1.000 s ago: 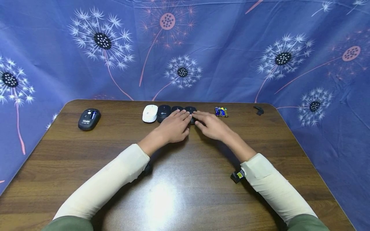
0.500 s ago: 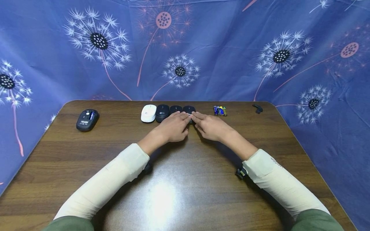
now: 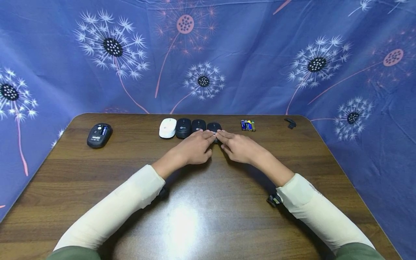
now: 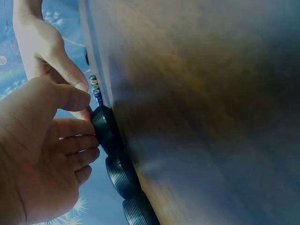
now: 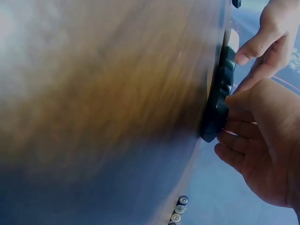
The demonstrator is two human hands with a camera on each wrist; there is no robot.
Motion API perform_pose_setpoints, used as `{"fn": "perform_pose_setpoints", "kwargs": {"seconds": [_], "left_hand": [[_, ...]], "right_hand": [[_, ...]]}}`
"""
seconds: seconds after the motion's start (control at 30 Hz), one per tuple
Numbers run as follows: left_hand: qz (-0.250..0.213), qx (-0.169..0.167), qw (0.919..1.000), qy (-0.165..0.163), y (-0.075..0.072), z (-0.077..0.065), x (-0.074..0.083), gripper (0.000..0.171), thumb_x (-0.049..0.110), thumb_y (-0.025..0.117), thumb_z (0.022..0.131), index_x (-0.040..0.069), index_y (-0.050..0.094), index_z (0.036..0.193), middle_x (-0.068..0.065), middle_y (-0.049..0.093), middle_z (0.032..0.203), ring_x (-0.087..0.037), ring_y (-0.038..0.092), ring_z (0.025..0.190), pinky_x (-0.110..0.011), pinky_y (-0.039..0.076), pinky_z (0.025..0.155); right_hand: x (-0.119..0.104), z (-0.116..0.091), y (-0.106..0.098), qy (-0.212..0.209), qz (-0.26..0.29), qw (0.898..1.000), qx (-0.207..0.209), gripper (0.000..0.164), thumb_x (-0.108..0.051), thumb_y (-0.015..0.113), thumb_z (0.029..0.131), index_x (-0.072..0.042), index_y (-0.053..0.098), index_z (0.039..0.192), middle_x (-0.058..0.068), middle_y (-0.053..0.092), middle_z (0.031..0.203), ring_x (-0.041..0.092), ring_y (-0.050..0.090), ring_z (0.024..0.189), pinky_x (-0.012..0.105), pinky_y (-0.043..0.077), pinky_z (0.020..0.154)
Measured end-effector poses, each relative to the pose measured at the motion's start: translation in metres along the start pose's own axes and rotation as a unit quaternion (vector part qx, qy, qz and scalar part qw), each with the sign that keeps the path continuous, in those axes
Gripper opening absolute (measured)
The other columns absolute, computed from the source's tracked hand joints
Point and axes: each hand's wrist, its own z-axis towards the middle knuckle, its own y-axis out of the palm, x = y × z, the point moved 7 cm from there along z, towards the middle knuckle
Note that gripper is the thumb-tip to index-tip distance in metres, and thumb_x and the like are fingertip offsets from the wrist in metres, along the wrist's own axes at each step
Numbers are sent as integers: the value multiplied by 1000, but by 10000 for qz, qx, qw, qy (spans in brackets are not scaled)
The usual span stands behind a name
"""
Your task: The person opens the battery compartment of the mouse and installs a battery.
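In the head view a row of computer mice stands near the table's far edge. From left to right they are a white mouse (image 3: 168,128), a black mouse (image 3: 183,128), a second black mouse (image 3: 198,125) and the rightmost black mouse (image 3: 214,126). My left hand (image 3: 196,146) and right hand (image 3: 242,147) meet over the near end of that last mouse, their fingertips resting on it. The fingers of both hands are extended, and part of the mouse is hidden under them. In the right wrist view, the right hand's fingers lie along the mouse (image 5: 214,117).
Right of the row lie several batteries (image 3: 248,125) side by side. A small black plastic piece (image 3: 290,123) is near the far right corner. An upturned black mouse (image 3: 99,135) with its battery bay exposed lies at far left. A blue patterned cloth (image 3: 247,72) hangs behind the table.
The rightmost black mouse has shifted slightly toward me, out of line with its neighbours, and both hands have moved back with it. The other mice stay in place.
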Motion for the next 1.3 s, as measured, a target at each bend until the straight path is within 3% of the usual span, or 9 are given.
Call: {"fn": "perform_pose_setpoints", "kwargs": {"seconds": [0.13, 0.27, 0.5, 0.67, 0.9, 1.03, 1.13, 1.2, 1.3], "left_hand": [[-181, -78, 9998, -10, -5, -10, 7, 71, 41, 52, 115, 8, 39, 176, -13, 35, 185, -31, 27, 176, -49, 14, 149], [-524, -20, 9986, 9, 4, -8, 1, 72, 38, 58, 111, 6, 43, 173, -15, 38, 183, -33, 30, 174, -48, 14, 149], [-193, -153, 9997, 72, -25, -33, 35, 65, 27, 56, 112, -1, 46, 170, -21, 43, 179, -38, 36, 171, -50, 19, 148], [-83, -247, 9996, 92, -36, -50, 53, 64, 24, 57, 113, -4, 46, 169, -24, 43, 178, -39, 37, 171, -52, 22, 147], [61, -79, 9996, 247, -37, -62, 63, 61, 23, 59, 112, -5, 50, 166, -23, 48, 175, -39, 42, 168, -53, 28, 145], [163, 42, 9991, 402, -36, -69, 66, 60, 23, 61, 111, -6, 53, 163, -25, 51, 173, -41, 46, 166, -56, 31, 144], [170, 60, 9988, 448, -35, -72, 68, 60, 24, 61, 111, -6, 54, 163, -25, 52, 172, -42, 46, 165, -56, 31, 144], [149, 86, 9988, 461, -35, -74, 70, 60, 24, 62, 111, -6, 54, 162, -25, 53, 171, -42, 47, 165, -56, 31, 143], [109, 123, 9987, 480, -35, -76, 72, 59, 23, 62, 110, -7, 55, 161, -26, 55, 170, -42, 48, 164, -56, 32, 143]], "right_hand": [[-3, -6, 0, 53, 148, 9999, -54, 57, -21, 58, 118, -2, 45, 170, 22, 43, 177, 41, 54, 158, 57, 59, 120], [-6, -10, -1, -8, 203, 9998, 4, 56, -19, 59, 117, 0, 47, 168, 22, 46, 175, 40, 54, 158, 57, 57, 122], [-13, -19, -3, -36, 370, 9993, 8, 54, -17, 60, 117, 1, 49, 166, 22, 48, 173, 42, 57, 155, 58, 60, 119], [-19, -26, -2, -36, 441, 9990, -29, 54, -18, 61, 116, 0, 50, 166, 21, 48, 173, 42, 60, 151, 58, 61, 117], [-30, -35, -4, -149, 398, 9991, 28, 53, -19, 64, 115, 0, 53, 164, 21, 51, 171, 40, 59, 153, 58, 58, 120], [-35, -41, -5, -231, 321, 9992, 57, 53, -20, 64, 115, 0, 55, 163, 22, 53, 169, 44, 70, 138, 58, 63, 112], [-37, -44, -3, -234, 309, 9992, 16, 53, -22, 64, 115, -2, 56, 163, 21, 54, 169, 38, 81, 103, 56, 68, 104], [-38, -46, -3, -234, 319, 9992, 6, 52, -23, 64, 115, -2, 56, 163, 20, 54, 169, 30, 78, 81, 55, 69, 100], [-39, -48, -3, -279, 311, 9991, 42, 52, -23, 65, 115, -2, 58, 162, 20, 55, 168, 33, 82, 93, 55, 68, 104]]}}
